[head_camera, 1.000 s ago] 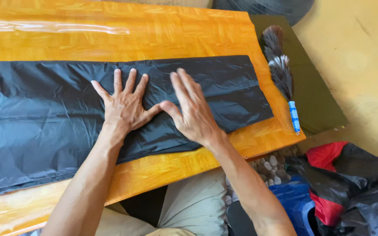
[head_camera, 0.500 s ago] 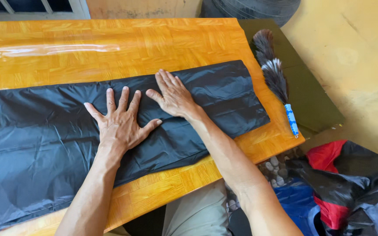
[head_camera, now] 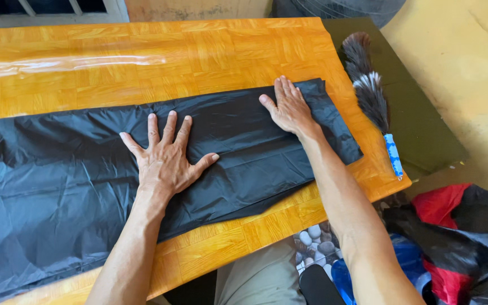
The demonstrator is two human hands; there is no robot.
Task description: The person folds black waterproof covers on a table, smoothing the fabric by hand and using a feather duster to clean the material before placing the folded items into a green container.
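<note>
A long black plastic bag (head_camera: 57,186) lies flat across the orange wooden table (head_camera: 142,56), folded lengthwise. My left hand (head_camera: 168,158) presses flat on its middle, fingers spread. Near the bag's right end my right hand (head_camera: 290,107) lies flat on the plastic, fingers together and pointing away from me. Neither hand grips anything.
A feather duster (head_camera: 371,90) with a blue handle lies along the table's right edge, on a dark green surface (head_camera: 425,130). Red and black bags (head_camera: 458,237) sit on the floor at the lower right. My knees show under the table's near edge.
My right hand has slid along the bag from beside the left hand toward the bag's right end. The left hand has stayed pressed on the middle.
</note>
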